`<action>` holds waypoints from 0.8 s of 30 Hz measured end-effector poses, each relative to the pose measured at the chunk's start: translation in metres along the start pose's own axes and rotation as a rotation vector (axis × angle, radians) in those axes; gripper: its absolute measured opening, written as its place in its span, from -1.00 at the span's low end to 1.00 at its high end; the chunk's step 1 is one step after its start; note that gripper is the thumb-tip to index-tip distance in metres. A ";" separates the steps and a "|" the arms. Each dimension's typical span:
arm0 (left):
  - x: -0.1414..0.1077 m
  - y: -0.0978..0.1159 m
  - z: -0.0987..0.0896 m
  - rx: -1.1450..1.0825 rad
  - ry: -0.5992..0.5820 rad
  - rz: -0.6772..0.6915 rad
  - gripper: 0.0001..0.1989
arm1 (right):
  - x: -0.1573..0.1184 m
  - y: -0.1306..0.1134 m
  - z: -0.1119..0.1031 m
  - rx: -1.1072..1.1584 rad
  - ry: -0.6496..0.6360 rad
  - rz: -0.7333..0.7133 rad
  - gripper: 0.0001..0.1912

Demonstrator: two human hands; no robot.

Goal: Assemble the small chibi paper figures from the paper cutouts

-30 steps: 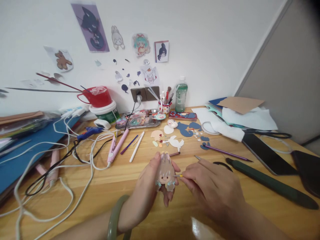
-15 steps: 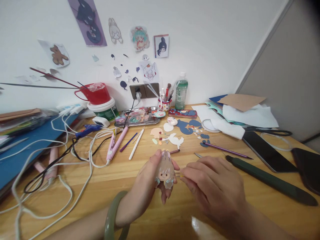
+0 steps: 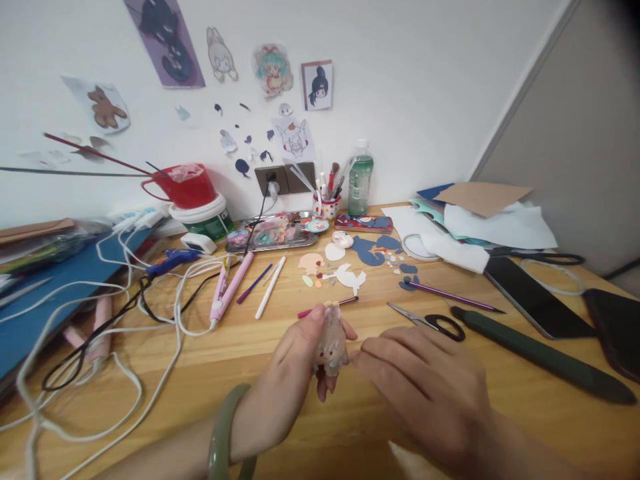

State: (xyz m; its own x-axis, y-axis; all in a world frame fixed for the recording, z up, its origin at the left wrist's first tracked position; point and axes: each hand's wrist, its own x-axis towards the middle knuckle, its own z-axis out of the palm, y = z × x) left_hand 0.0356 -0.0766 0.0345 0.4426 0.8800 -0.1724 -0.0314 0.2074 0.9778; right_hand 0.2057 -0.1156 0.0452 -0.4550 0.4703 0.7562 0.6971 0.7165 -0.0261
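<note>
Your left hand (image 3: 285, 373) grips the small chibi character figure (image 3: 331, 343) above the desk (image 3: 215, 383), thumb across its front edge, fingertips behind. Your right hand (image 3: 425, 380) curls in close beside it, fingertips drawn together; whether they pinch anything can't be told here. Best to support the figure from behind, leave its face clear of your thumb, and use small, light movements. Mind the scissors (image 3: 415, 316) just beyond your right knuckles.

red jug (image 3: 193, 190) on white tub (image 3: 197, 215) | bottle (image 3: 361, 181) | phone (image 3: 540, 298)
</note>
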 end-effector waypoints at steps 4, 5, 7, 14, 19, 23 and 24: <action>0.000 0.000 0.001 -0.011 -0.010 0.000 -0.53 | -0.001 0.002 0.001 -0.018 0.018 0.030 -0.83; -0.001 0.000 0.002 -0.014 -0.010 -0.002 -0.53 | -0.001 0.002 0.001 -0.015 0.010 0.024 -0.82; -0.001 0.000 0.002 -0.023 -0.014 -0.014 -0.54 | -0.001 0.002 0.000 -0.023 -0.002 0.011 -0.80; -0.003 0.006 0.005 -0.084 -0.041 -0.082 -0.54 | 0.000 0.002 -0.002 -0.088 0.006 -0.028 -0.79; -0.003 0.009 0.007 -0.140 -0.081 -0.130 -0.52 | -0.002 0.003 -0.002 -0.129 0.012 -0.058 -0.76; -0.002 0.009 0.006 -0.148 -0.081 -0.158 -0.51 | -0.004 0.003 -0.003 -0.182 0.060 -0.016 -0.78; -0.002 0.010 0.006 -0.145 -0.082 -0.165 -0.51 | -0.004 0.003 -0.004 -0.164 0.043 -0.033 -0.76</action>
State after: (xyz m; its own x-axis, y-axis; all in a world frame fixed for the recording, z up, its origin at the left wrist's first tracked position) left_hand 0.0398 -0.0790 0.0449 0.5238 0.7926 -0.3121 -0.0789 0.4100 0.9087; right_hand 0.2120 -0.1172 0.0447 -0.4575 0.4227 0.7823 0.7647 0.6360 0.1036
